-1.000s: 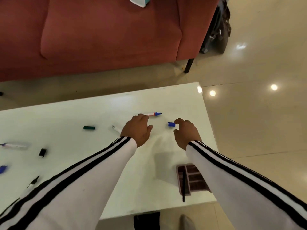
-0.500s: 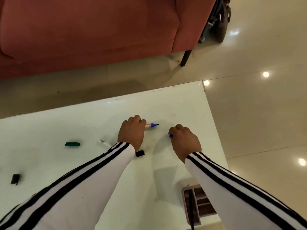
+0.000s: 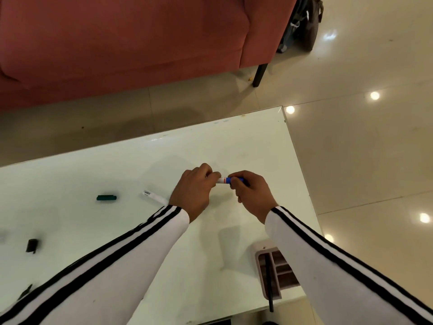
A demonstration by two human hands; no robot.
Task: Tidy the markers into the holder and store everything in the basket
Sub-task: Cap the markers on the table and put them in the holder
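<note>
Above the white table (image 3: 117,174) my left hand (image 3: 194,191) grips the white barrel of a blue marker (image 3: 223,180). My right hand (image 3: 251,195) holds its blue cap (image 3: 239,179), pressed against the marker's end. Another white marker (image 3: 153,197) lies just left of my left wrist, partly hidden by the sleeve. A green cap (image 3: 106,197) rests further left and a black cap (image 3: 32,245) near the left edge. The pink compartmented holder (image 3: 268,273) sits at the table's near right corner with a black marker (image 3: 270,285) in it. No basket is in view.
A red sofa (image 3: 121,43) stands behind the table across a strip of tiled floor. A dark bag (image 3: 302,22) leans beside it. A dark marker tip (image 3: 24,292) pokes out near my left sleeve at the lower left.
Both hands picked their items off the table and came together: the left lifted the blue marker, the right lifted the blue cap and brought it onto the marker's tip.
</note>
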